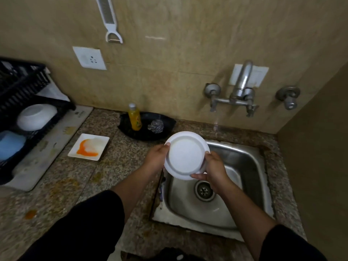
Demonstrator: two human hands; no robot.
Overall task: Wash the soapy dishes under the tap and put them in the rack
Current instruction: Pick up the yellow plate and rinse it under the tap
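A round white plate (185, 154) is held tilted, its underside toward me, over the left rim of the steel sink (243, 164). My left hand (157, 157) grips its left edge and my right hand (213, 170) grips its lower right edge. The wall tap (242, 85) is up to the right, with a thin stream of water falling near the sink's back edge. A black dish rack (20, 85) at far left holds an upturned white bowl (36, 119) and a blue item (10, 145). A square white plate (89, 146) smeared with orange sauce lies on the counter.
A black tray (165, 127) behind the plate carries a yellow soap bottle (134, 117) and a steel scrubber (156, 126). The granite counter (79, 185) has orange stains. A white peeler (110, 19) hangs on the wall above a socket (90, 58). A wall closes off the right side.
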